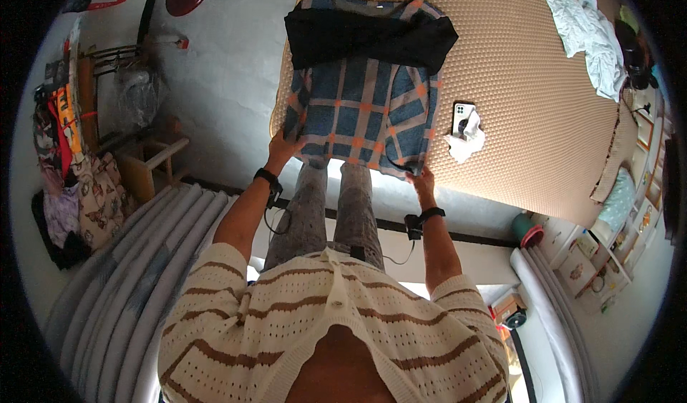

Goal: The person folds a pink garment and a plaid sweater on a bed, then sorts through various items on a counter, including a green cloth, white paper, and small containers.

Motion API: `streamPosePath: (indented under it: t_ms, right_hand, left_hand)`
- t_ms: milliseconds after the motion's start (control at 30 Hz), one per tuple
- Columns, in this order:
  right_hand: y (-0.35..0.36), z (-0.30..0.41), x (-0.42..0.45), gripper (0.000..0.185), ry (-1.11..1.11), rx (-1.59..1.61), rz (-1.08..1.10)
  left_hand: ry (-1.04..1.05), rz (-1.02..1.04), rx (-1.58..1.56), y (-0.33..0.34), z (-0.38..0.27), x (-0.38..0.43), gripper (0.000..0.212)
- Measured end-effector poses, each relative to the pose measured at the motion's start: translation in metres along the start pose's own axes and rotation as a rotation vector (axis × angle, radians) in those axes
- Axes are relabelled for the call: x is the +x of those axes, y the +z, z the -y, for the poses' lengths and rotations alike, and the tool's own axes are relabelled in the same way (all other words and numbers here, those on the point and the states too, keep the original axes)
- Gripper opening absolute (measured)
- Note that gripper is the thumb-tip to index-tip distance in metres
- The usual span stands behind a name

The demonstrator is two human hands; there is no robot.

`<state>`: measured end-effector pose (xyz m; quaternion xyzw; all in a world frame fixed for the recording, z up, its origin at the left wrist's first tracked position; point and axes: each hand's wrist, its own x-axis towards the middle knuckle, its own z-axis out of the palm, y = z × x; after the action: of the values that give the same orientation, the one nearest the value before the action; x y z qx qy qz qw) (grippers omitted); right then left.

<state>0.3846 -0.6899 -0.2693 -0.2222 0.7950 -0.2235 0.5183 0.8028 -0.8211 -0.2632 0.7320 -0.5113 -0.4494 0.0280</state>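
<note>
A plaid top (354, 113) in blue, grey and orange lies on the bed before me, its neckline at the far end. Its black sleeves (370, 38) are folded across the chest, one over the other. The near-left corner of the hem is gripped by my left hand (284, 148). At the opposite hem corner, my right hand (423, 183) pinches the fabric. The hem hangs past the bed's near edge, above my legs. Each wrist wears a black strap with a small device.
The bed's tan quilted cover (510, 124) bears a phone (462, 114) with a crumpled white tissue (468, 142) against it. Farther right lies a pale cloth (587, 43). A wooden stool (155, 158), hanging clothes (64, 129) and a grey curtain (134, 258) stand at left.
</note>
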Motion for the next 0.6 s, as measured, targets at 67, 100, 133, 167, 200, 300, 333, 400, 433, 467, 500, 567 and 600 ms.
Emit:
streamPosePath:
  t_ms: [67,100,133,167,200,300,333,400,433,467,500,567,600]
  right_hand:
    - [-0.001,-0.049,0.015,0.043,-0.033,-0.223,0.069]
    - [-0.006,-0.064,0.016,0.043,0.071,-0.364,0.079]
    - [-0.004,-0.031,-0.008,0.044,0.005,-0.183,0.158]
    - [-0.002,0.009,-0.025,0.043,0.032,-0.14,0.279]
    - [-0.013,0.009,-0.029,0.039,-0.016,-0.183,0.369]
    - [-0.052,0.026,-0.044,0.034,0.235,0.047,0.57]
    - [-0.058,0.042,-0.055,0.03,0.12,0.175,0.574]
    - [-0.072,0.057,-0.064,0.024,0.097,0.31,0.61]
    - [-0.081,0.061,-0.065,0.023,0.12,0.351,0.635]
    - [-0.075,0.101,-0.08,0.027,0.139,0.362,0.56]
    - [-0.082,0.107,-0.081,0.037,0.149,0.382,0.551]
    - [-0.085,0.149,-0.086,0.046,0.031,0.503,0.527]
    - [-0.095,0.167,-0.079,0.05,0.034,0.476,0.572]
  left_hand:
    - [0.029,0.071,0.044,0.002,0.011,-0.014,0.087]
    - [-0.047,0.233,0.103,-0.005,0.002,-0.014,0.081]
    - [-0.131,0.392,0.184,-0.007,0.004,-0.011,0.075]
    - [-0.225,0.497,0.231,-0.018,0.008,-0.02,0.059]
    - [-0.27,0.632,0.294,-0.026,-0.003,-0.022,0.044]
    - [-0.132,0.713,-0.074,-0.066,-0.029,-0.048,0.035]
    - [-0.116,0.684,-0.191,-0.075,-0.03,-0.057,0.03]
    - [-0.121,0.643,-0.304,-0.075,-0.026,-0.06,0.022]
    - [-0.137,0.608,-0.411,-0.073,-0.024,-0.061,0.015]
    - [-0.152,0.592,-0.422,-0.083,-0.032,-0.074,0.015]
    - [-0.209,0.632,-0.556,-0.103,-0.066,-0.085,0.017]
    - [-0.268,0.663,-0.693,-0.119,-0.079,-0.085,0.02]
    - [-0.259,0.842,-0.844,-0.128,-0.069,-0.072,0.024]
